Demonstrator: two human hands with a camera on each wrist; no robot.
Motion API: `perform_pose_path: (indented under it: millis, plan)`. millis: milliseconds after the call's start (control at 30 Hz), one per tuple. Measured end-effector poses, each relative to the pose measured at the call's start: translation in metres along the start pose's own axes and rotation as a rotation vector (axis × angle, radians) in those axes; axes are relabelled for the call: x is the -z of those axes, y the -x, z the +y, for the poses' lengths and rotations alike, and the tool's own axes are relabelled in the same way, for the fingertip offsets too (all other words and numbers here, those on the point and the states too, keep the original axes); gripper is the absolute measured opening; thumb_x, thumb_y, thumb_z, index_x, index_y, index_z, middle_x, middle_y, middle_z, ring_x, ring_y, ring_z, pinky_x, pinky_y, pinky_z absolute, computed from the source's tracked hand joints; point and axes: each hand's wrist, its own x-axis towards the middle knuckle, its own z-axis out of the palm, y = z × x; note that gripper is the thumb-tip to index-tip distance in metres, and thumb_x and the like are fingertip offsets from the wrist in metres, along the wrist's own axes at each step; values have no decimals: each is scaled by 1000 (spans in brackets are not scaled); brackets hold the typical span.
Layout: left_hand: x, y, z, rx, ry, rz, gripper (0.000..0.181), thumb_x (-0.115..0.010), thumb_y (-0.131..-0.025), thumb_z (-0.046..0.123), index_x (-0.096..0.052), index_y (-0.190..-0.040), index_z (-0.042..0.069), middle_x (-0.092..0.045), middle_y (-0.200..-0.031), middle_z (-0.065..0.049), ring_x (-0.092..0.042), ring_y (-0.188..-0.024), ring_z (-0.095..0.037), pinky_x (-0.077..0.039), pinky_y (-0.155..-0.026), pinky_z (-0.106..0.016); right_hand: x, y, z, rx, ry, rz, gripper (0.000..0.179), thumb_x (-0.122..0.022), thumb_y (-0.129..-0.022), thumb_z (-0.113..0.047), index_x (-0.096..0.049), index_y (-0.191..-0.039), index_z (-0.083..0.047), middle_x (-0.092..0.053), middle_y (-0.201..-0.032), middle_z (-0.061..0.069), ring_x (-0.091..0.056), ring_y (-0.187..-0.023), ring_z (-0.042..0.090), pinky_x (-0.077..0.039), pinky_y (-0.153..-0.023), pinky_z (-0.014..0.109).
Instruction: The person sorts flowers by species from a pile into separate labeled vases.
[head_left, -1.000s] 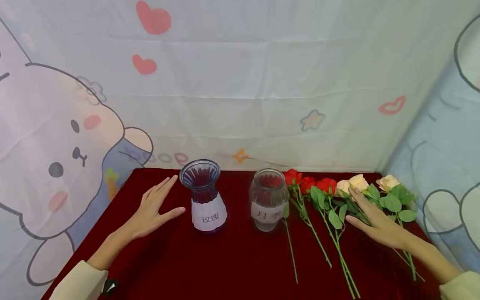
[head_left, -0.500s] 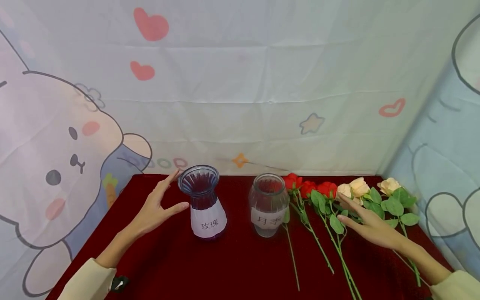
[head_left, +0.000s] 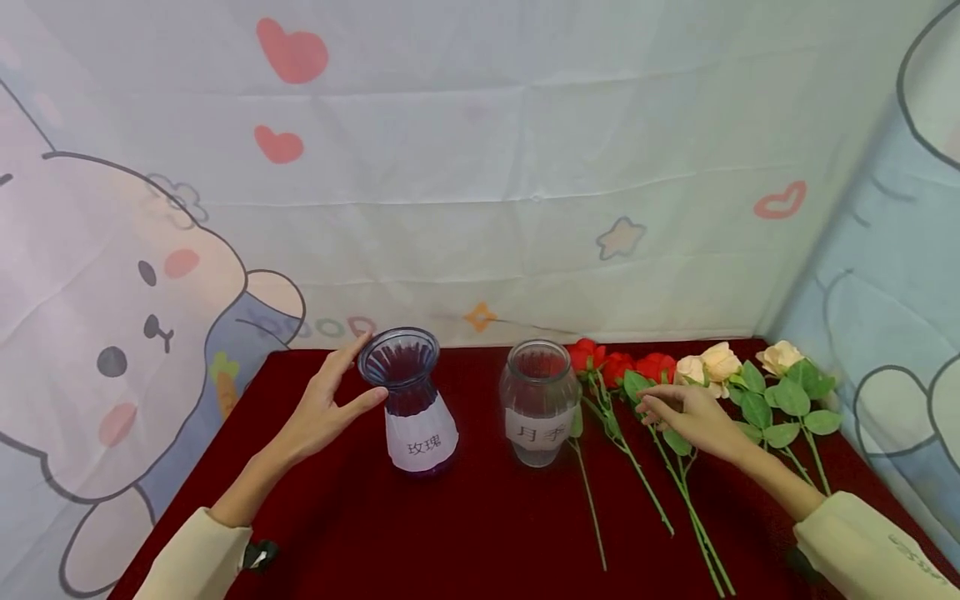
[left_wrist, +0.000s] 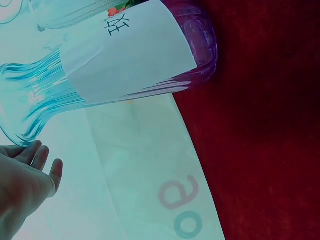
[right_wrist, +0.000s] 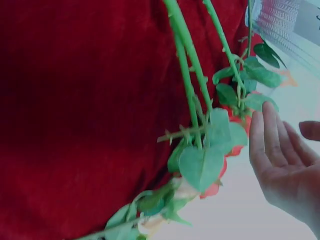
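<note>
Blue vase [head_left: 410,402]: upright on red cloth [head_left: 480,533], at 9 o'clock from the clear jar [head_left: 538,392].
Left hand [head_left: 318,417]: at the blue vase's 9 o'clock, thumb and fingers spread beside its neck and rim; contact cannot be told.
Right hand [head_left: 693,417]: at the clear jar's 3 o'clock, above rose leaves [head_left: 678,442], fingers relaxed, thumb apart.
Red roses [head_left: 617,368]: lying near the clear jar's 2 o'clock, stems toward 5.
Cream roses [head_left: 720,361]: beyond, near 3 o'clock.
</note>
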Motion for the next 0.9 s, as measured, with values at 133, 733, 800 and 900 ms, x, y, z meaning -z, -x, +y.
perform_pose_path:
  millis: [133,733,800,900]
  plan:
    - [0,1,2,16,-10,-4,80,-69,-96,24,-27,-163,25,-35,-161,-16,-31,-148,-39,-24,-112,-78,-13,-14,5,-57,-51,6,33,-54,-105,-7,-61,-125,19,-73,-102,29,-75,-78,17,-63,-67,35]
    - [-5,-1,1,64,22,4,78,-69,-96,29,-29,-162,23,-37,-158,-17,-38,-140,-38,-29,-112,-75,-43,-51,10,-104,93,-7,24,-64,-98,-7,-72,-98,16,-71,-67,16,-66,-48,15,-55,-46,28]
    - [-4,-2,2,75,45,4,76,-68,-97,29,-30,-162,22,-38,-157,-16,-41,-136,-37,-32,-110,-74,-45,-54,12,-121,109,-17,24,-65,-97,-8,-73,-97,15,-69,-61,11,-64,-46,13,-55,-46,28]
    - [-4,-3,4,98,80,4,72,-65,-99,28,-30,-162,22,-39,-158,-16,-44,-133,-36,-36,-108,-71,-47,-58,15,-149,113,-32,25,-65,-97,-9,-74,-98,15,-67,-56,7,-62,-44,10,-55,-45,28]
